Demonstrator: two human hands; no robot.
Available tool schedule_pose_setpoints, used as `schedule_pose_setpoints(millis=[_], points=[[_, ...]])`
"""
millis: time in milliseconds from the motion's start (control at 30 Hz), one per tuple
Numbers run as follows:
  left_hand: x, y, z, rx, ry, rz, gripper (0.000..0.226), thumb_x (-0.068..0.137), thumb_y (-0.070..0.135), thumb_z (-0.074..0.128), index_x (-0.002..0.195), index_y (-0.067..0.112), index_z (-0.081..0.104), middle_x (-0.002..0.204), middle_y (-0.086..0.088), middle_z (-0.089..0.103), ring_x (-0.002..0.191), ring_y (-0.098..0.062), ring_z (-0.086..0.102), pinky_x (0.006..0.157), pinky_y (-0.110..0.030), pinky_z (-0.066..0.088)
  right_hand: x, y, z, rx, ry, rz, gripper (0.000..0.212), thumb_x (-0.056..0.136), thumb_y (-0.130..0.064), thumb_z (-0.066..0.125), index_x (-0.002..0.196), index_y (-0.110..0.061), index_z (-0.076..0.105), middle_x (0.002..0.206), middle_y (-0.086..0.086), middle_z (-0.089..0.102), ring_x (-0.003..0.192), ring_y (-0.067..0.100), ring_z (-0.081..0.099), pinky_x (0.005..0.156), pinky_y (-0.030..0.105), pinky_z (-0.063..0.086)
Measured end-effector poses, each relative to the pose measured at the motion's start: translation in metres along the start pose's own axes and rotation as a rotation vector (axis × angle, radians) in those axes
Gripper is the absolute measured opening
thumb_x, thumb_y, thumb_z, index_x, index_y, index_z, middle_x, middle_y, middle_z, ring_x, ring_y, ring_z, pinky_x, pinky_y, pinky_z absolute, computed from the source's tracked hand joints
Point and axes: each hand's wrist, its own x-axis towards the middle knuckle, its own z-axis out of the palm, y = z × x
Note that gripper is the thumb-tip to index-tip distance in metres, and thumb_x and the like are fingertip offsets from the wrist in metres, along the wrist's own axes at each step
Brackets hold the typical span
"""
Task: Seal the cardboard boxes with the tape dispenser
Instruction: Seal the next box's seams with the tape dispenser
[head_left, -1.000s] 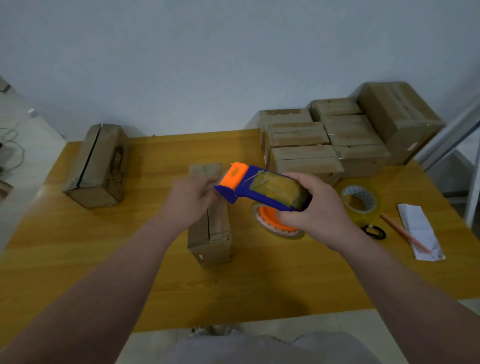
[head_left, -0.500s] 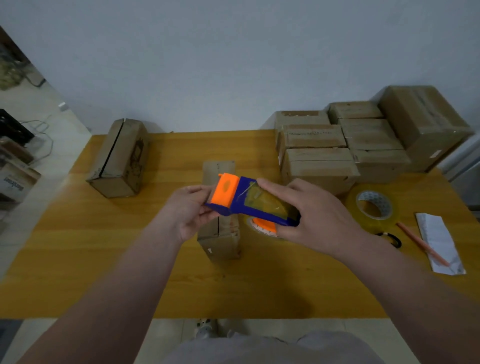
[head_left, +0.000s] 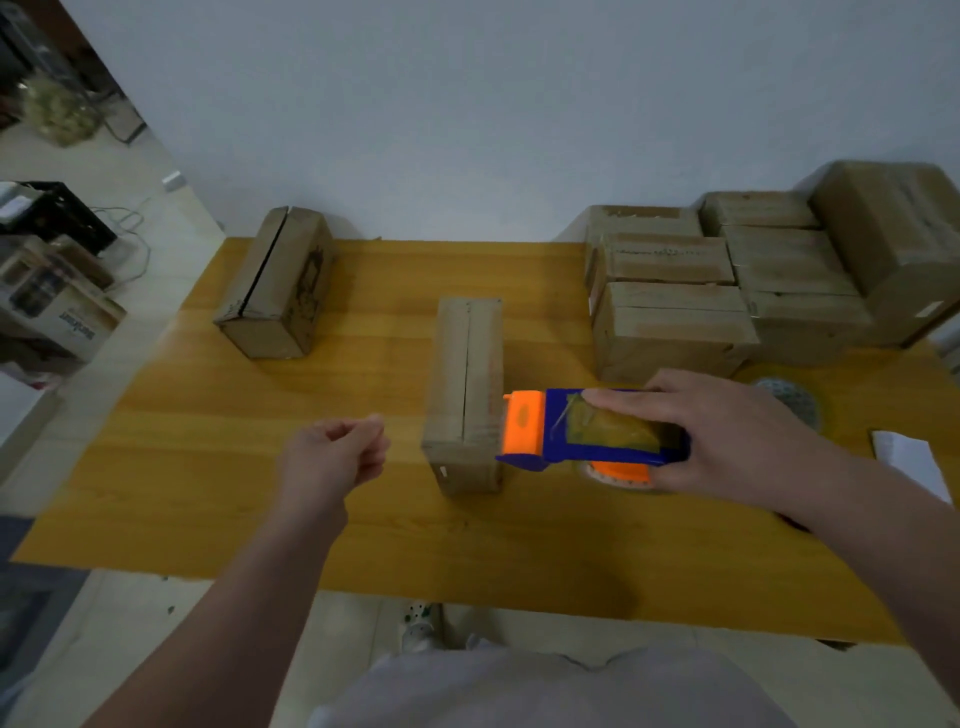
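While the right hand (head_left: 727, 436) clamps the tape dispenser (head_left: 587, 436) from the side, fingers laid over its top and thumb under its near edge, the left hand (head_left: 332, 457) hovers over the wooden table (head_left: 363, 519) with its fingers curled into a loose fist and nothing visible in it. The dispenser has a blue body, and its orange head points left, right at the near right-hand edge of the narrow cardboard box (head_left: 467, 384) in the middle of the table; whether it touches, I cannot tell. Yellowish tape shows through the dispenser's top. An orange disc (head_left: 618, 473) peeks out below it.

That middle box lies lengthwise away from the person, flaps folded shut, with a dark seam running down its top; its contents are hidden. A second box (head_left: 280, 280) lies well apart at the far left, and its top seam gapes slightly, though nothing inside can be made out. A cluster of closed boxes (head_left: 670, 322) sits packed together at the far right against the wall. A tape roll (head_left: 789, 402) lies just behind the right hand, and a sheet of paper (head_left: 909, 462) sits near the right edge.
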Motion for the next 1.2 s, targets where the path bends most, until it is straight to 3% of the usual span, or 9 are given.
schedule_pose_setpoints(millis=[100, 367, 733, 867, 933, 1000, 1100, 1200], points=[[-0.008, -0.008, 0.012, -0.008, 0.050, 0.025, 0.016, 0.093, 0.017, 0.063, 0.081, 0.006, 0.063, 0.074, -0.009, 0.063, 0.069, -0.018, 0.059, 0.069, -0.032, 0.055, 0.002, -0.001, 0.002, -0.044, -0.013, 0.008, 0.076, 0.078, -0.066, 0.057, 0.141, -0.062, 0.016, 0.111, -0.015, 0.043, 0.098, 0.002, 0.045, 0.075, 0.019, 0.045], [-0.005, -0.021, 0.020, 0.003, 0.113, 0.088, 0.021, 0.093, 0.020, 0.062, 0.076, 0.009, 0.062, 0.071, -0.008, 0.063, 0.065, -0.017, 0.057, 0.064, -0.032, 0.052, 0.005, 0.005, 0.010, -0.020, -0.048, 0.067, 0.078, 0.077, -0.069, 0.059, 0.142, -0.061, 0.017, 0.112, -0.015, 0.043, 0.098, 0.004, 0.047, 0.076, 0.024, 0.049], [0.002, -0.039, 0.036, 0.137, 0.044, 0.063, 0.023, 0.095, 0.019, 0.059, 0.072, 0.021, 0.063, 0.070, -0.002, 0.062, 0.069, -0.018, 0.055, 0.068, -0.037, 0.050, 0.015, -0.012, 0.037, 0.045, -0.134, 0.133, 0.080, 0.082, -0.061, 0.060, 0.144, -0.057, 0.011, 0.118, -0.011, 0.039, 0.098, 0.003, 0.040, 0.070, 0.016, 0.041], [0.003, -0.051, 0.037, 0.209, -0.030, -0.068, 0.011, 0.093, 0.028, 0.061, 0.083, 0.027, 0.058, 0.091, -0.007, 0.063, 0.080, -0.023, 0.057, 0.074, -0.041, 0.052, 0.011, -0.013, 0.043, 0.083, -0.129, 0.167, 0.079, 0.081, -0.062, 0.061, 0.143, -0.060, 0.011, 0.116, -0.010, 0.042, 0.097, 0.005, 0.044, 0.071, 0.020, 0.044], [0.005, -0.054, 0.034, 0.256, 0.030, -0.012, 0.006, 0.092, 0.025, 0.063, 0.086, 0.024, 0.062, 0.096, -0.008, 0.067, 0.086, -0.024, 0.061, 0.076, -0.041, 0.053, 0.010, -0.015, 0.045, 0.091, -0.124, 0.176, 0.079, 0.080, -0.063, 0.060, 0.144, -0.058, 0.013, 0.115, -0.010, 0.042, 0.095, 0.004, 0.043, 0.068, 0.019, 0.041], [0.005, -0.047, 0.032, 0.113, 0.110, 0.057, 0.011, 0.094, 0.020, 0.058, 0.088, 0.021, 0.067, 0.093, -0.003, 0.070, 0.091, -0.019, 0.063, 0.079, -0.034, 0.050, 0.011, -0.017, 0.046, 0.094, -0.124, 0.174, 0.078, 0.081, -0.062, 0.060, 0.144, -0.057, 0.014, 0.114, -0.011, 0.041, 0.094, 0.004, 0.041, 0.067, 0.018, 0.040], [0.003, -0.041, 0.039, -0.082, -0.054, -0.061, 0.024, 0.097, 0.032, 0.050, 0.110, 0.020, 0.067, 0.122, 0.001, 0.064, 0.109, -0.011, 0.058, 0.099, -0.028, 0.042, 0.012, -0.021, 0.049, 0.111, -0.129, 0.177, 0.079, 0.082, -0.060, 0.061, 0.145, -0.056, 0.013, 0.110, -0.012, 0.037, 0.094, 0.002, 0.038, 0.060, 0.013, 0.033], [-0.010, -0.045, 0.037, -0.069, -0.248, -0.074, 0.048, 0.102, 0.040, 0.032, 0.142, 0.016, 0.045, 0.143, 0.001, 0.048, 0.132, -0.014, 0.042, 0.114, -0.033, 0.027, 0.011, -0.023, 0.053, 0.121, -0.115, 0.188, 0.080, 0.081, -0.062, 0.060, 0.145, -0.056, 0.012, 0.119, -0.010, 0.042, 0.097, 0.002, 0.039, 0.061, 0.013, 0.035]])
